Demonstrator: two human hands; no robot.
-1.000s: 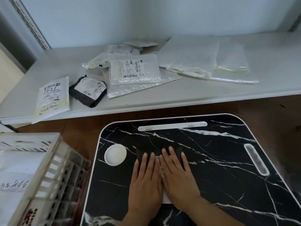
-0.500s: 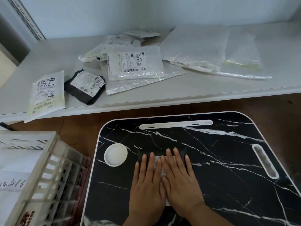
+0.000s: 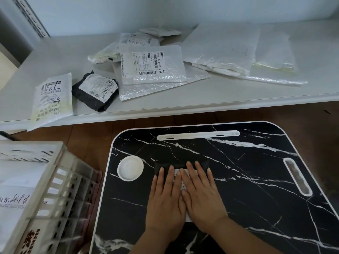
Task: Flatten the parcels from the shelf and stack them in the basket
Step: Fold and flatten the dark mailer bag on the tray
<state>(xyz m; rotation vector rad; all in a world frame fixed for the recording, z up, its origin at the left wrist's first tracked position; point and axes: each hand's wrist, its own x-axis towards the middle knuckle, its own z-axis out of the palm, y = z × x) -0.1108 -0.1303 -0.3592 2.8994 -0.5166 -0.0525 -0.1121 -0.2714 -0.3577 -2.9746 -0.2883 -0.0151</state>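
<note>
A small black parcel (image 3: 180, 163) with a white label lies on the black marble-patterned lap table (image 3: 247, 180). My left hand (image 3: 166, 197) and my right hand (image 3: 201, 193) lie side by side, flat on it, fingers straight, pressing down and hiding most of it. On the white shelf (image 3: 201, 101) behind lie several parcels: a white one (image 3: 52, 99) at the left, a black one (image 3: 95, 91), bubble mailers (image 3: 152, 66) and large white bags (image 3: 225, 50). The cream slatted basket (image 3: 60, 182) stands at the lower left with flat white parcels (image 3: 16, 186) inside.
A round white cup recess (image 3: 130, 168) sits in the table just left of my hands. White slots run along the table's far edge (image 3: 198, 135) and right side (image 3: 297, 176). Brown wooden floor (image 3: 88, 143) shows between shelf, basket and table.
Both hands stay flat on the black parcel in about the same spot. The view has tipped slightly, so the shelf appears a little higher in the frame.
</note>
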